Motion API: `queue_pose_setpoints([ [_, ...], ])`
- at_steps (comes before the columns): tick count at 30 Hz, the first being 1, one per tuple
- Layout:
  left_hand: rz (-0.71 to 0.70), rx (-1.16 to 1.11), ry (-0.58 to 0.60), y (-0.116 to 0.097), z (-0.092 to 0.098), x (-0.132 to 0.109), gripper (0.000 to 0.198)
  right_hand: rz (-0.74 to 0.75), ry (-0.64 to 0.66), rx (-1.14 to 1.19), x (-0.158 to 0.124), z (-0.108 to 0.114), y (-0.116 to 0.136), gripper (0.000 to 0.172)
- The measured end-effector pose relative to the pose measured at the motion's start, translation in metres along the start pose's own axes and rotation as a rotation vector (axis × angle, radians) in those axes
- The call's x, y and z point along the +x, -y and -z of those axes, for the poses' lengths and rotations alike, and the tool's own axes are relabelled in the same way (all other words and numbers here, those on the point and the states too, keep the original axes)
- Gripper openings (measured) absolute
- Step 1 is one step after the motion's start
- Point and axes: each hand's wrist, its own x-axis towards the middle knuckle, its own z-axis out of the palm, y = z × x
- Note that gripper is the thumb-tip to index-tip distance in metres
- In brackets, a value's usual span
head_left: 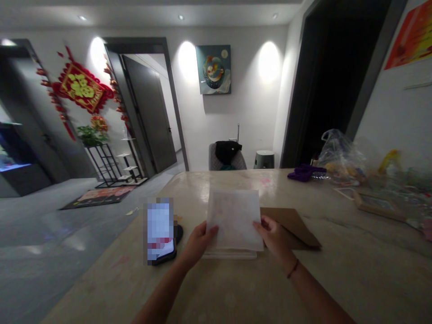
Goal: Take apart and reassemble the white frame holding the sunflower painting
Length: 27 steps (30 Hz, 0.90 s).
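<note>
Between my two hands is a whitish, slightly see-through sheet of paper (234,216), held up a little over the table. My left hand (202,240) grips its left edge, thumb on the front face. On the opposite edge my right hand (272,231) pinches it between thumb and fingers. Below the sheet, more white sheets (229,255) lie on the table, mostly hidden by it. A brown paper envelope or folder (299,229) rests just right of the sheet, partly behind my right hand.
A phone (161,231), its screen blurred out, leans on a dark stand at the left of the marble-look table (229,292). To the right lie a purple cloth (305,173), a clear plastic bag (339,150) and a wooden frame (378,206). A chair (227,157) stands beyond the far edge.
</note>
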Motion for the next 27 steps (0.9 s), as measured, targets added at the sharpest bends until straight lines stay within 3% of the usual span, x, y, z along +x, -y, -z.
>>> queue_pose_setpoints([
  [3, 0.011, 0.293, -0.14, 0.001, 0.005, 0.003, 0.034, 0.023, -0.033, -0.099, 0.003, 0.004, -0.007, 0.034],
  [5, 0.078, 0.524, -0.275, 0.002, 0.011, 0.004, 0.031, -0.008, -0.053, -0.137, 0.004, 0.006, -0.01, 0.035],
  [7, 0.174, 0.713, -0.335, 0.004, 0.016, 0.004, 0.03, -0.054, -0.058, -0.17, 0.005, 0.007, -0.012, 0.034],
  [13, 0.327, 0.96, -0.176, 0.01, 0.015, 0.0, 0.035, -0.126, 0.012, -0.237, 0.001, 0.004, -0.015, 0.029],
  [27, 0.285, 1.135, -0.081, 0.004, -0.003, -0.008, 0.032, -0.033, 0.044, -0.296, 0.005, 0.001, -0.032, 0.032],
])
